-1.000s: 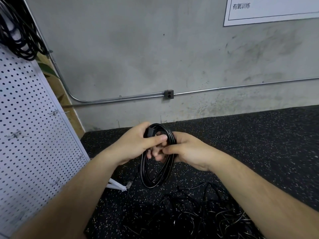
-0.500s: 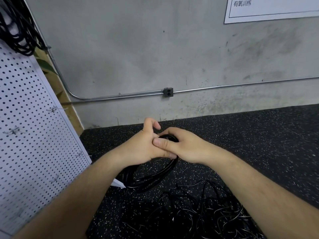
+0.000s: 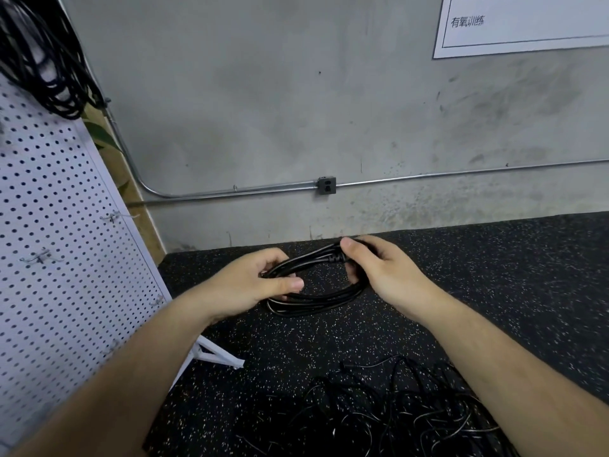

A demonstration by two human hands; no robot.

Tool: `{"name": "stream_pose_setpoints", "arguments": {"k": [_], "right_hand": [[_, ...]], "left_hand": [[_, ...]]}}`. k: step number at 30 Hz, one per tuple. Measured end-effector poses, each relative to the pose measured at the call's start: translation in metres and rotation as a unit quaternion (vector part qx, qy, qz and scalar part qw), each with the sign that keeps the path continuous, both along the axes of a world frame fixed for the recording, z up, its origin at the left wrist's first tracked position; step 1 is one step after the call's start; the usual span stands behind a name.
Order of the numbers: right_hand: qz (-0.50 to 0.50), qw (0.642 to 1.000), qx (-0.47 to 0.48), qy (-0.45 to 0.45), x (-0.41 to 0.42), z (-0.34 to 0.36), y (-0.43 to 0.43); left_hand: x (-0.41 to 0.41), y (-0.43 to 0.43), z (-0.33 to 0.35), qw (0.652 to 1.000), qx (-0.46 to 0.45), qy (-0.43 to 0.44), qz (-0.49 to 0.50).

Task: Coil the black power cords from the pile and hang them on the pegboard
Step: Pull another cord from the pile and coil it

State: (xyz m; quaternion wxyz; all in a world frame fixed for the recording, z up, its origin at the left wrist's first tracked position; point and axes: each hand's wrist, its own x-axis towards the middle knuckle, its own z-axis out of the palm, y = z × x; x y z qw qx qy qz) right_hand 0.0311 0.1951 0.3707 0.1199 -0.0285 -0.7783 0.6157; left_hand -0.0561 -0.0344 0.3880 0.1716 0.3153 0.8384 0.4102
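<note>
Coil (image 3: 316, 302) now stretched sideways; sign (image 3: 527, 26) reads 有氧训练.

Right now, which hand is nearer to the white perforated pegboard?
Left. The left hand holds the coiled black power cord just right of the white perforated pegboard; the right hand pinches the coil's other end, farther right.

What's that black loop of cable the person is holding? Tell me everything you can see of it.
The coiled cord is a glossy black power cable, rubbery-looking, wound into several loops that form a flattish oval. It is held out, tilted, over the speckled floor. The left hand grips its near left side. The right hand pinches the far end, where a ribbed collar shows beside the thumb. Fingers hide the plug itself.
</note>
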Motion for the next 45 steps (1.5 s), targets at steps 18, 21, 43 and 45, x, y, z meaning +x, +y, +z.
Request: {"name": "stream_pose_setpoints", "arguments": {"k": [18,21,43,45], "right_hand": [[0.117,0.879,0.462,0.010,-0.023,0.011,-0.027],[0.109,0.845,0.523,0.012,-0.025,0.012,-0.040],[0.049,0.993,0.065,0.087,-0.033,0.006,-0.079],[0.012,0.993,0.065,0.096,-0.033,0.003,-0.084]], "left_hand": [[0.000,-0.017,0.001,0.963,-0.091,0.251,-0.030],[0.005,-0.018,0.004,0.907,-0.247,0.340,-0.031],[0.014,-0.010,0.007,0.981,0.141,0.059,0.123],[0.014,-0.007,0.003,0.977,0.146,0.054,0.144]]}}
